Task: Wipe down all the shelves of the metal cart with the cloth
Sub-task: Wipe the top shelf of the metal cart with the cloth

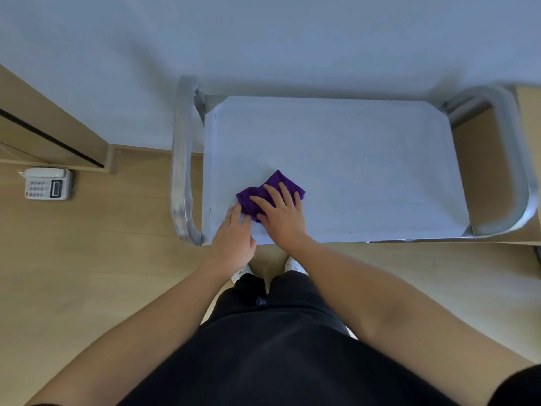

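Right hand (pixel 281 213) covers much of the purple cloth (pixel 282 180); cart's top shelf (pixel 366 159) hides lower shelves; phone (pixel 48 183) keys too small to read.

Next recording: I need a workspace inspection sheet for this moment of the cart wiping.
Surface: top shelf of the metal cart, pale and matte; lower shelves hidden beneath it.
Job's things: purple cloth, bunched, on the shelf's front-left part.
Clutter: telephone on the floor left of the cart.
Hands: right hand flat on the cloth, fingers spread; left hand beside it, fingertips at the cloth's edge.
Cables: nothing seen.
Surroundings: wooden floor; pale wall behind the cart.
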The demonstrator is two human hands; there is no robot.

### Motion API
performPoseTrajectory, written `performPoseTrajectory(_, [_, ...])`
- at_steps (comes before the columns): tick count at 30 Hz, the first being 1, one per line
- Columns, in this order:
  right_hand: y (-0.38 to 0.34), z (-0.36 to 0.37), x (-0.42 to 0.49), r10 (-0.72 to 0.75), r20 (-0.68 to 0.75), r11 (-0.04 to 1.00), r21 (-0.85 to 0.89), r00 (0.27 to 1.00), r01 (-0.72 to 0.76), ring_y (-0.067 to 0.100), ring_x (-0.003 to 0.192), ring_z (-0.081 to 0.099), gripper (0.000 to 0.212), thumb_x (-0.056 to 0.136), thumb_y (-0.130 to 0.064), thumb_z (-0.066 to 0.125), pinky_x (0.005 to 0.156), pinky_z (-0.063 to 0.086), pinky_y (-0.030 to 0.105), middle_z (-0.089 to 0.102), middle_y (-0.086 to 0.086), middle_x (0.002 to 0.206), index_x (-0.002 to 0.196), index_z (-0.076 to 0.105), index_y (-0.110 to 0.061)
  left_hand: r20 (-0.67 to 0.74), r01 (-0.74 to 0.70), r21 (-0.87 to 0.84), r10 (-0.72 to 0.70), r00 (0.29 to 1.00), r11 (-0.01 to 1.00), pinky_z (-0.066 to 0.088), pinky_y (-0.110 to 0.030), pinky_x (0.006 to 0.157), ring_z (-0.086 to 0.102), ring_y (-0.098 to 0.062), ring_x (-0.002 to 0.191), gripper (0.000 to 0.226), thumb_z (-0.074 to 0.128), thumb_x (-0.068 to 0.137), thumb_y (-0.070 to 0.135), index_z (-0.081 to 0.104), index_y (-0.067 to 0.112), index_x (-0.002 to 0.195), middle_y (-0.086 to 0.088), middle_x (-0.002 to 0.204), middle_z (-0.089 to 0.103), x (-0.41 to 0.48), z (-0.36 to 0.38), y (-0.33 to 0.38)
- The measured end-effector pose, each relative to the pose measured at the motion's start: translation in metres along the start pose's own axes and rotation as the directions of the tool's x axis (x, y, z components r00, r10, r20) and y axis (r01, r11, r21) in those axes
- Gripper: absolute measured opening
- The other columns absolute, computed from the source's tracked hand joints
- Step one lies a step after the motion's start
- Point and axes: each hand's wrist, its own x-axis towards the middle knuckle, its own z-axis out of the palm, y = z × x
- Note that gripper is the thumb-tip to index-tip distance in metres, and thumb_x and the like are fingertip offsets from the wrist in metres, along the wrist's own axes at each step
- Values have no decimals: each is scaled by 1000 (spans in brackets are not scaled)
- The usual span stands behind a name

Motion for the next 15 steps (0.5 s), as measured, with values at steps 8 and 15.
performPoseTrajectory(8, [70,-10,-32,138,-24,990,-7,990,-139,32,144,23,44,95,-38,52,114,23,55,36,0,151,138,43,-37,40,-176,51,174,984,983,39,-38,109,22,-31,146,48,51,94,20,41,13,141,-11,157,26,21,13,54])
performPoseTrajectory(15, [158,-27,-71,378,-26,926,6,925,-378,32,144,21,46,95,-41,50,113,24,54,34,0,152,140,41,-37,144,-192,90,178,973,977,47,-48,100,23,-43,142,46,53,94,19,46,6,137,-19,156,25,37,26,88])
